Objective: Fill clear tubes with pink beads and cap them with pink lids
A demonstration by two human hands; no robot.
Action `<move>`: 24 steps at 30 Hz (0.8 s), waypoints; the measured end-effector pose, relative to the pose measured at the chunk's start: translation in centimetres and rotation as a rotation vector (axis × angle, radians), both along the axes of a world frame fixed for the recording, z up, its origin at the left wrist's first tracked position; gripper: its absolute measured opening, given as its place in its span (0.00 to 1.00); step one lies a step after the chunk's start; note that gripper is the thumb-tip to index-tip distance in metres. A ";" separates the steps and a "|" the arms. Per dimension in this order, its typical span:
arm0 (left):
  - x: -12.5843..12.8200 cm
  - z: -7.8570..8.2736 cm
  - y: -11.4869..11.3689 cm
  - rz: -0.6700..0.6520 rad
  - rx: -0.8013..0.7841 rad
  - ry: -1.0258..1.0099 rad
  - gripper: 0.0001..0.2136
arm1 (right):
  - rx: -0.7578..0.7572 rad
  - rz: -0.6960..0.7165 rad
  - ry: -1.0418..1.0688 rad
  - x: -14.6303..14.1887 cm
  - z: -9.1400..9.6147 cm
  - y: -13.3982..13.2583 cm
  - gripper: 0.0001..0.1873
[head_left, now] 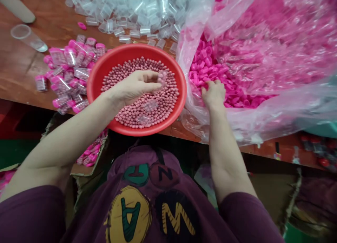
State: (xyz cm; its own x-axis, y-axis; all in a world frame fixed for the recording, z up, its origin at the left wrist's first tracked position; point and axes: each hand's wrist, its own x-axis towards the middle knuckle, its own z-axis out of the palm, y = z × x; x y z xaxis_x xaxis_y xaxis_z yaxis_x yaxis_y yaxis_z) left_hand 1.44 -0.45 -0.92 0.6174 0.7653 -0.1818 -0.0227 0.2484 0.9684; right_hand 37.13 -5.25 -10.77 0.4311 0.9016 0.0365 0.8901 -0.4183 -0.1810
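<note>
A red bowl (98, 75) full of small pink balls sits at the table's near edge. Over it, my left hand (134, 85) pinches a small clear vial (162, 78) holding pink balls. Two more clear vials (150, 105) lie on the balls in the bowl. My right hand (214, 92) reaches into a large clear plastic bag (263, 113) of pink caps (207, 65), its fingers curled down among the caps; what they hold is hidden.
A pile of filled, pink-capped vials (68, 69) lies left of the bowl. Empty clear vials (131, 11) are heaped at the back. A clear cup (27, 36) lies far left on the wooden table (18, 67). A cardboard box of filled vials (91, 155) sits below the edge.
</note>
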 end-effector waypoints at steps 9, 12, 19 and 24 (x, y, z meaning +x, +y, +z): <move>-2.6 0.1 -2.5 0.048 -0.305 -0.230 0.17 | 0.230 -0.042 0.094 0.7 -1.4 0.8 0.20; -2.9 -0.1 -3.0 0.085 -0.353 -0.285 0.17 | 0.225 -0.077 0.095 0.0 0.0 0.2 0.28; -2.9 -0.9 -4.5 0.114 -0.389 -0.331 0.11 | 0.553 -0.084 0.219 -4.3 4.9 -0.3 0.20; -2.5 -1.6 -5.5 0.122 -0.392 -0.317 0.10 | 0.702 0.339 0.673 -11.8 6.9 -1.4 0.05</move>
